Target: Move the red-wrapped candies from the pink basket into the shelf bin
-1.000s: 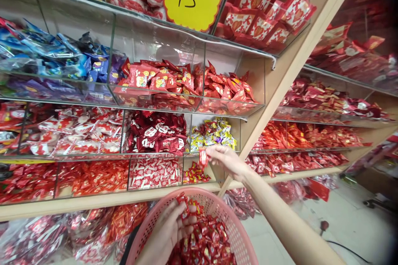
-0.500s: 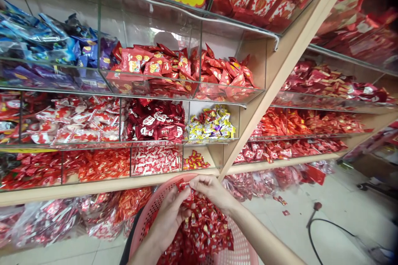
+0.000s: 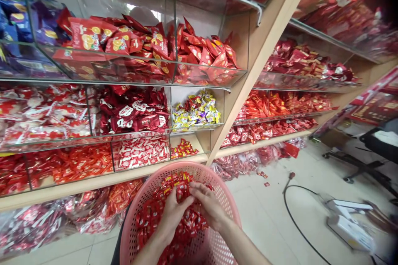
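Observation:
A round pink plastic basket (image 3: 129,215) with a perforated wall holds a heap of small red wrapped candies (image 3: 149,217). Both hands are down inside it, close together, near the far side of the heap. My left hand (image 3: 174,215) curves round some of the candies, its thumb pointing toward the other hand. Opposite, my right hand (image 3: 209,207) bends its fingers inward over candies at the same spot. Red candies show between the hands, and some bear yellow marks. Several fingertips are hidden among the wrappers, so how many candies each hand holds is unclear.
A wooden shelf unit (image 3: 224,132) with clear bins of wrapped sweets rises beyond the basket. Plastic bags of sweets (image 3: 96,211) lie beneath it. On the tiled floor (image 3: 251,215) at right are a black cable (image 3: 289,211), a white device (image 3: 351,227) and a wheeled chair base (image 3: 357,161).
The view has turned right and down, showing more of the basket and floor. My hands have moved from a raised pinch at the basket's far rim down into the candies.

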The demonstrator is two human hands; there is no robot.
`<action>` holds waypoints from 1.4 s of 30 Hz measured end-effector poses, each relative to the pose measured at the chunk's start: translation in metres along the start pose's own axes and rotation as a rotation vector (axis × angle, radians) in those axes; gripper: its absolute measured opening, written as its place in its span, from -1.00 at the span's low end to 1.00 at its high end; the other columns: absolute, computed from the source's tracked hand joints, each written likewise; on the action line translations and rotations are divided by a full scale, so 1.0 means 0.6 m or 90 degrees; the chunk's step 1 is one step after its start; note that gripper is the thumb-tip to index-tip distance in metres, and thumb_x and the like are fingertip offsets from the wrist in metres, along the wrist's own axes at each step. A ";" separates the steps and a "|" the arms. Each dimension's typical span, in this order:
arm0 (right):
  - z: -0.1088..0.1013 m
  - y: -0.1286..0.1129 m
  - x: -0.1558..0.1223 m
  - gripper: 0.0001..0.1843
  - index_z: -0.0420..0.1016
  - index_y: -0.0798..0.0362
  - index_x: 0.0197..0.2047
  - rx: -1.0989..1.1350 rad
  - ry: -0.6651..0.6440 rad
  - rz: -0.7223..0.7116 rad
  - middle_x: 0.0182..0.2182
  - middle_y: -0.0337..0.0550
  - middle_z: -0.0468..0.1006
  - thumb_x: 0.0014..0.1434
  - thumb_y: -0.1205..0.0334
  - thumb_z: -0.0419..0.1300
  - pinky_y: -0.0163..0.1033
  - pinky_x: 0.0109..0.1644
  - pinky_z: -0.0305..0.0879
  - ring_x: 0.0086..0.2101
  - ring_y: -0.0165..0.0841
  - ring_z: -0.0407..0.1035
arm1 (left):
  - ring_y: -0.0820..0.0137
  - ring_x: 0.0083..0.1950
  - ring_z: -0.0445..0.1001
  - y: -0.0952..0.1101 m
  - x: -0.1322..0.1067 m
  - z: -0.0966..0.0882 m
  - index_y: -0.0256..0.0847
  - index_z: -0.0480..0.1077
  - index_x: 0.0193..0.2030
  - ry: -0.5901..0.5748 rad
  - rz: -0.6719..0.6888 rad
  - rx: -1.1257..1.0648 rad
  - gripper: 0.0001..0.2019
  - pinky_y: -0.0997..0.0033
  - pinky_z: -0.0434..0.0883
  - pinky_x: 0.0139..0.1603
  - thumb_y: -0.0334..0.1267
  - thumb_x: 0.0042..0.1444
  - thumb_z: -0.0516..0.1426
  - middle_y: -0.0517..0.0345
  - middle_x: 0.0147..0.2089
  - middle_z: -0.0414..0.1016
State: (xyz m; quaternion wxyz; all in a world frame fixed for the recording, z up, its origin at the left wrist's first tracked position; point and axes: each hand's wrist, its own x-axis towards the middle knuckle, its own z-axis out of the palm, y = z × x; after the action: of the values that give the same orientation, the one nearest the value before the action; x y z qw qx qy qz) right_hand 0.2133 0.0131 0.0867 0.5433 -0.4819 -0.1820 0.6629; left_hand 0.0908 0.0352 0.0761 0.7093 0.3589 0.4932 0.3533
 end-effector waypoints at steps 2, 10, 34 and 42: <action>-0.026 0.022 -0.009 -0.59 0.43 0.06 -0.25 0.037 0.033 0.021 -0.46 -0.34 0.43 -0.20 0.19 0.41 -0.40 -0.40 0.24 -0.49 -0.54 0.29 | 0.39 -0.32 0.45 -0.023 -0.006 0.007 -0.20 0.29 0.04 -0.044 -0.030 0.005 -0.35 0.46 0.32 -0.35 -0.11 -0.24 0.34 0.10 -0.24 0.52; -0.092 0.078 -0.042 -0.65 0.45 0.09 -0.31 0.118 0.099 0.077 -0.55 -0.32 0.49 -0.19 0.18 0.41 -0.40 -0.49 0.21 -0.59 -0.53 0.31 | 0.55 -0.41 0.36 -0.084 -0.033 0.032 -0.19 0.33 -0.17 -0.138 -0.150 -0.087 -0.62 0.56 0.27 -0.43 -0.19 -0.14 0.30 0.28 -0.39 0.38; -0.188 -0.003 0.027 -0.63 0.28 0.06 0.02 -0.696 0.171 -0.304 -0.14 -0.01 0.49 0.13 0.23 -0.05 -0.09 0.01 0.18 -0.07 -0.20 0.32 | 0.54 -0.52 0.35 -0.158 -0.063 0.005 -0.19 0.28 -0.40 -0.023 -0.202 -0.099 -0.66 0.55 0.23 -0.50 -0.23 -0.29 0.33 0.33 -0.52 0.36; -0.154 -0.002 0.039 -0.63 0.38 0.04 -0.11 -1.129 0.226 -0.341 -0.26 -0.09 0.50 0.12 0.50 -0.12 -0.18 -0.12 0.12 -0.21 -0.23 0.25 | 0.55 -0.55 0.32 -0.168 -0.057 0.006 -0.18 0.27 -0.42 -0.021 -0.214 -0.077 -0.63 0.56 0.18 -0.55 -0.20 -0.35 0.34 0.34 -0.55 0.33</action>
State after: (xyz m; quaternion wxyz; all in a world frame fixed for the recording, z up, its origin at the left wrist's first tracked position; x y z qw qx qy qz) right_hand 0.2928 0.0082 0.0338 0.1326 -0.7556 -0.6393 0.0525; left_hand 0.1003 -0.0443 0.0058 0.7869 0.2337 0.5120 0.2530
